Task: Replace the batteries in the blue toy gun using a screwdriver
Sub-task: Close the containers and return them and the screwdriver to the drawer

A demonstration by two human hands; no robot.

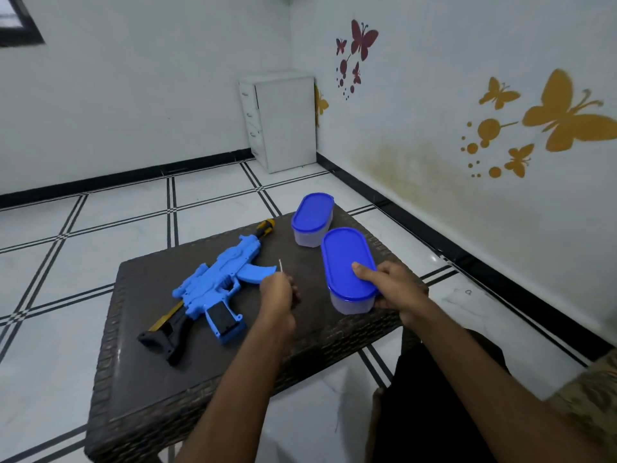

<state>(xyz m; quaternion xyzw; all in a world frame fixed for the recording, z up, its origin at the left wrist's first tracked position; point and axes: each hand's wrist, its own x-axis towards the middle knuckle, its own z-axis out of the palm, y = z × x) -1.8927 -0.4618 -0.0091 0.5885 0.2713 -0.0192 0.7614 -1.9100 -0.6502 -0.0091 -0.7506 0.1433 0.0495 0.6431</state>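
The blue toy gun point(217, 285) lies flat on the dark wicker table point(173, 379), its black stock toward me and its yellow-and-black muzzle pointing away. My left hand point(278, 295) grips a screwdriver just right of the gun; only its thin metal tip point(280, 265) sticks up above the fist. My right hand point(390, 289) holds the nearer of two oval containers with blue lids point(349, 269), thumb lying on the lid and fingers round the near end. What the containers hold is hidden.
A second blue-lidded container point(312, 218) stands behind the first, near the table's far edge. A white drawer cabinet point(280, 121) sits in the room's corner. White tiled floor surrounds the table; my dark-trousered leg is at lower right.
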